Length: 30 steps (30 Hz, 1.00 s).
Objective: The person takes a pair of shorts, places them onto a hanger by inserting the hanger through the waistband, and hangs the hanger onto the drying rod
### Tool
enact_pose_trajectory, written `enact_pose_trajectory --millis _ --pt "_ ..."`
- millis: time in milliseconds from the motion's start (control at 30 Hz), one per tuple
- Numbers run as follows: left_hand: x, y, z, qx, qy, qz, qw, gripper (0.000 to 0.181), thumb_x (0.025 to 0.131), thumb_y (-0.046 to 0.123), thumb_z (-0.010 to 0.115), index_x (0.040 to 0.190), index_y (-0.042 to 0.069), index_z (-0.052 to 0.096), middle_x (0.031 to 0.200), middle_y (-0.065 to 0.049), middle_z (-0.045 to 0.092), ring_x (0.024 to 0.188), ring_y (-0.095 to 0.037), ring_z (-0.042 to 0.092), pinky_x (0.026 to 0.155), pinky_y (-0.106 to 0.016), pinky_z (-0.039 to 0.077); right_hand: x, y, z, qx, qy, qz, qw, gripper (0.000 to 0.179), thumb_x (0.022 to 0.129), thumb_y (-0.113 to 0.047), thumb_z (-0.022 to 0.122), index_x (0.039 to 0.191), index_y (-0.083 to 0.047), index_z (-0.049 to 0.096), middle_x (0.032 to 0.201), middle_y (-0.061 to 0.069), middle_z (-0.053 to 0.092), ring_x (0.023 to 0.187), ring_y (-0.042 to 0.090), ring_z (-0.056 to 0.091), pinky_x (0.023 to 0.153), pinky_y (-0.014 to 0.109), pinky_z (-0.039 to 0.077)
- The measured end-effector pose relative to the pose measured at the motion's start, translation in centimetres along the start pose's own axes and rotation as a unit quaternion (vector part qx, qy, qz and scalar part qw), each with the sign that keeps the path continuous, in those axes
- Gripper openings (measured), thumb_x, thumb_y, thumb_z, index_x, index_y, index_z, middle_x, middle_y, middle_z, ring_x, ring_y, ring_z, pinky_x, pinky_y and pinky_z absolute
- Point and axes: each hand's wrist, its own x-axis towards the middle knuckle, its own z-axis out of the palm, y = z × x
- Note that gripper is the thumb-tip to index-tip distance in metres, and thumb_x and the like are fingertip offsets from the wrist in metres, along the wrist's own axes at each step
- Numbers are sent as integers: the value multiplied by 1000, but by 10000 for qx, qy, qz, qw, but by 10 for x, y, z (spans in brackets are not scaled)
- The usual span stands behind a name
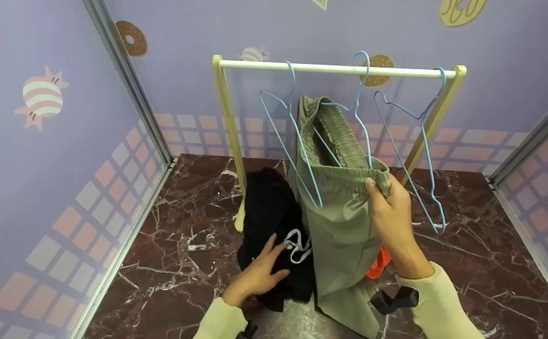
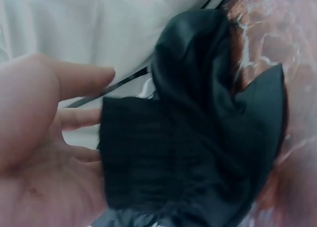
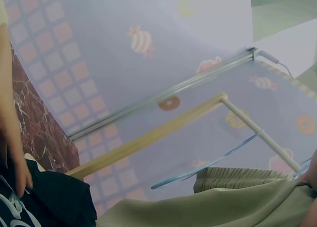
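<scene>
A pair of olive-green trousers (image 1: 342, 226) with an elastic waistband hangs at the middle blue hanger (image 1: 359, 108), whose lower part lies inside the waist opening. My right hand (image 1: 393, 212) grips the right end of that waistband, thumb on the outside. Beside the trousers lies a black garment (image 1: 274, 202) with a white drawstring (image 1: 297, 247). My left hand (image 1: 257, 275) rests on it near the drawstring, fingers loosely spread. In the left wrist view, the thumb stands clear of the black garment's gathered edge (image 2: 138, 153), while the other fingertips are hidden behind it.
A wooden rack with a white rail (image 1: 321, 68) stands against the patterned wall. Bare blue hangers hang left (image 1: 302, 146) and right (image 1: 427, 141) of the trousers. An orange-red item (image 1: 378, 264) shows partly behind the trousers. The floor (image 1: 175, 263) is dark red marble-patterned.
</scene>
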Motion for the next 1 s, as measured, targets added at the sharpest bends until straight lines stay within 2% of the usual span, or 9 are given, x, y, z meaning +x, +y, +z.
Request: enact_pose_trajectory --millis 133,233,333,467,567,733,800,900,1000 --pt "-7 4 -6 329 95 -209 9992 66 93 24 64 149 9 33 157 -20 25 139 -39 36 108 -55 34 4 1 3 -125 -18 90 9999 20 97 -7 56 110 6 62 102 15 63 89 8 53 84 17 42" --pt "-9 7 -8 664 244 -239 9972 68 88 26 70 145 4 39 146 -19 44 135 -37 43 112 -54 29 5 1 5 -183 -22 120 9998 21 97 -8 56 111 5 62 103 14 63 90 7 52 85 18 42" --pt "-12 9 -9 881 378 -236 9951 66 83 28 75 137 2 47 133 -15 56 127 -33 50 113 -57 26 6 2 8 -107 -54 127 9998 20 97 -8 55 110 6 61 101 14 62 89 7 52 84 17 42" --pt "-17 8 -10 1020 248 -228 9942 43 78 32 79 110 8 62 104 -4 64 95 -22 61 91 -43 45 8 4 13 -8 -128 112 9999 19 97 -6 55 109 6 61 100 13 62 89 7 52 84 16 43" --pt "-19 6 -10 1153 85 -55 9933 26 75 31 81 88 14 64 86 2 62 75 -14 58 67 -31 46 8 4 17 22 -144 125 9998 19 97 -7 55 109 6 62 99 13 62 88 8 52 83 17 43" --pt "-20 5 -11 1410 173 299 9894 11 80 22 73 81 18 62 82 5 61 70 -11 57 61 -27 45 7 6 20 -24 -141 245 9996 18 97 -10 55 107 4 63 97 12 61 85 8 51 80 17 43" --pt "-20 5 -11 1502 329 427 9872 9 81 19 70 81 18 61 81 6 61 70 -12 57 64 -30 46 7 8 21 -66 -141 281 9995 18 97 -11 56 106 3 63 95 11 60 84 8 50 80 17 42" --pt "-19 7 -13 1481 628 603 9851 9 83 15 67 81 17 58 80 6 61 74 -13 60 81 -42 48 7 11 22 -140 -122 286 9994 17 96 -11 57 103 3 63 91 9 59 82 8 50 78 18 41" --pt "-18 11 -15 1190 837 727 9867 11 86 14 65 80 16 55 77 6 59 79 -13 61 97 -60 40 7 13 21 -326 -82 209 9992 16 95 -11 60 101 2 64 89 10 60 81 9 50 76 18 41"
